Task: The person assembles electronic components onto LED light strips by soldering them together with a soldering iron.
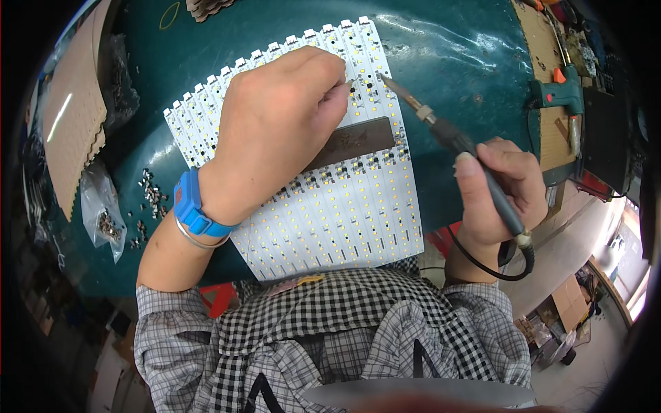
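Under both hands, green table [454, 48]; far side cut off. Beneath left hand, panel [323, 224] of white LED strips, laid flat within reach of both hands; part of upper rows covered. Well left of left hand, brown card [76, 110], outer side dim. Left hand [282, 110]: rested over panel, probably to steady the strips; fingers curled in, thumb against forefinger; cannot tell if pinching anything, fingertips partly hidden. Right hand [502, 186]: wrapped round iron [451, 134], handle between thumb and fingers, seemingly for fine aim. Beyond right hand, glue gun [561, 93], presumably parked clear of the work. Left of left hand, clear bag [100, 210], contents blurred. Just right of left hand, dark bar [358, 143] across panel, perhaps as a weight; inner end hidden. Beside bag, loose bits [153, 193], too small to identify. Right of left fingertips, iron's tip over panel's right edge; cannot tell whether touching.
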Demonstrator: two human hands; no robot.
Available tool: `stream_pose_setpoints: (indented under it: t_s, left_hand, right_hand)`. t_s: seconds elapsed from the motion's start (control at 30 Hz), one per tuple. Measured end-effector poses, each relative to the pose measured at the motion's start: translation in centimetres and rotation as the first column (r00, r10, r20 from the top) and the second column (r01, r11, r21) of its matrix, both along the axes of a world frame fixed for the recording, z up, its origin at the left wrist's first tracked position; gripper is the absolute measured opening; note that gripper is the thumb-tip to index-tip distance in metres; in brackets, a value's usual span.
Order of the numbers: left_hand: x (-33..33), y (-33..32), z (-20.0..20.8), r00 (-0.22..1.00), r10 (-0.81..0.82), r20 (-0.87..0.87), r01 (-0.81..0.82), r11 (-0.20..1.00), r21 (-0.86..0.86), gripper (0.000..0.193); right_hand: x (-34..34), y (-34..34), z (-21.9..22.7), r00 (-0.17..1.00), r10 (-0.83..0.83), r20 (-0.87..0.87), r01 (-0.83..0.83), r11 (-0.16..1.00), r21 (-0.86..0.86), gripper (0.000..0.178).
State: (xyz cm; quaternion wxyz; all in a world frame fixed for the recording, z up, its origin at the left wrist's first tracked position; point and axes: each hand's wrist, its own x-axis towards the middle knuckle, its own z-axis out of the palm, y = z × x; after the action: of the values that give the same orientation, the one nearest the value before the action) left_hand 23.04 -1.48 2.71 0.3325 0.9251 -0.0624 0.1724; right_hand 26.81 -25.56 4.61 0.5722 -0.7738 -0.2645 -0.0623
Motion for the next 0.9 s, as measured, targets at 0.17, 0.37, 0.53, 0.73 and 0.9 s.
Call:
stream_pose_setpoints:
  t_s: [0.17,0.37,0.53,0.73,0.9]
  left_hand:
    - [0.0,0.2,-0.7,1.000,-0.018,0.005,0.018,1.000,-0.018,0.005]
    - [0.1,0.3,-0.8,0.999,-0.032,0.028,0.031,0.999,0.025,0.005]
    - [0.0,0.2,-0.7,1.000,-0.024,-0.002,0.024,1.000,-0.008,0.004]
    - [0.3,0.4,-1.0,0.998,-0.047,0.046,0.047,0.999,-0.002,0.006]
    - [0.2,0.2,-0.9,0.999,-0.042,0.014,0.041,0.998,0.050,0.007]
  right_hand:
    - [-0.1,1.0,0.0,0.997,0.065,0.039,-0.059,0.988,-0.140,0.022]
    - [0.1,1.3,-0.2,0.994,0.077,0.077,-0.063,0.984,-0.169,0.023]
    - [-0.1,1.5,-0.2,0.994,0.070,0.087,-0.052,0.980,-0.194,0.023]
    - [-0.3,1.5,0.1,0.992,0.083,0.097,-0.061,0.976,-0.211,0.023]
    - [-0.7,1.7,0.6,0.992,0.114,0.056,-0.096,0.962,-0.256,0.025]
